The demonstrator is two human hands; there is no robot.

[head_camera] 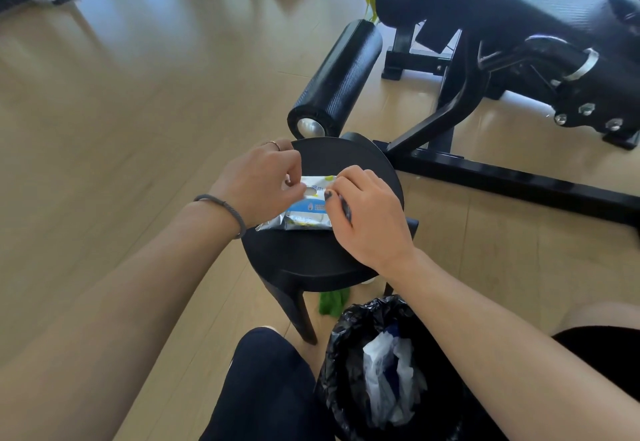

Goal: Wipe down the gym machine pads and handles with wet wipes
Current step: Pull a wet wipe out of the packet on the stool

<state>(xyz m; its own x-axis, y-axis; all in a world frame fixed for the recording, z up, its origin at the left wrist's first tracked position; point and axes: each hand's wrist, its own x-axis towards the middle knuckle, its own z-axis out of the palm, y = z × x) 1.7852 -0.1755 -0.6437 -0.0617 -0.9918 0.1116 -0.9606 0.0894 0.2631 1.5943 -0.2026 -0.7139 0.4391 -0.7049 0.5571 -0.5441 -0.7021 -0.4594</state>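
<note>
Your left hand (258, 177) has its fingers (294, 191) curled, pinching the wet wipes pack (304, 210) at its near-left top edge, next to the oval dispensing hole. Your right hand (369, 214) is curled over the pack's right end, thumb and fingertips clamped on that side; whether it holds the flap or a wipe, can't tell. Both grips look meant to steady the pack while you open it or pull a wipe, so this reads as the fetch-a-wipe step, wiping not yet begun.

The pack lies flat on the round black stool (311, 260), serving as your table, keeping it within reach and off the floor. Just behind the stool, the roller pad (337, 77) sits near, and the large bench pad (502, 1) sits further right on the machine frame (485, 170). The lined trash bin (381, 371) stands right by your knee, likely for used wipes; it already holds crumpled white material. A green cloth (334, 304) lies on the floor under the stool.
</note>
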